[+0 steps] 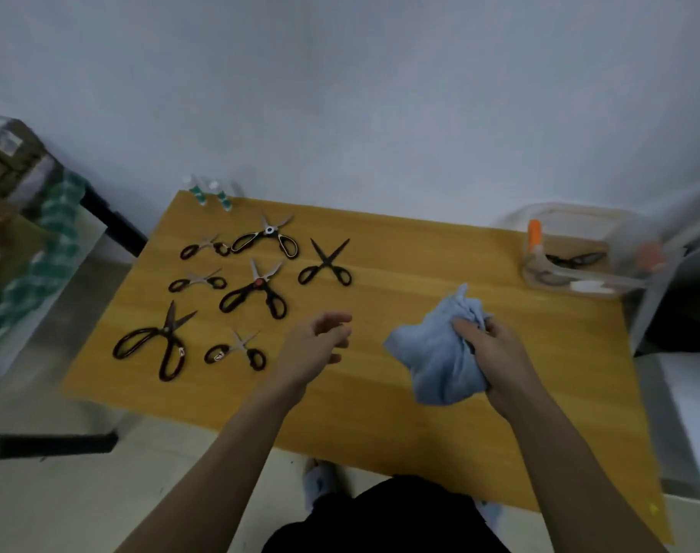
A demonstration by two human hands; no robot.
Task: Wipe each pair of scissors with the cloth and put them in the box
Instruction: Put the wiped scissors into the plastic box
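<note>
Head cam: right hand (pixel 496 353) bunches the blue cloth (pixel 436 353), grip closed on it. Left hand (pixel 312 345) hovers empty, fingers loose. Seven scissors (pixel 256 291) lie spread on the table (pixel 380 413) left side. Clear box (pixel 579 249) at far right corner holds scissors.

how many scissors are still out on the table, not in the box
7, all on the left half: two small pairs and one near the left hand, two kitchen shears, a large pair, an all-black pair. None looks hidden.
</note>
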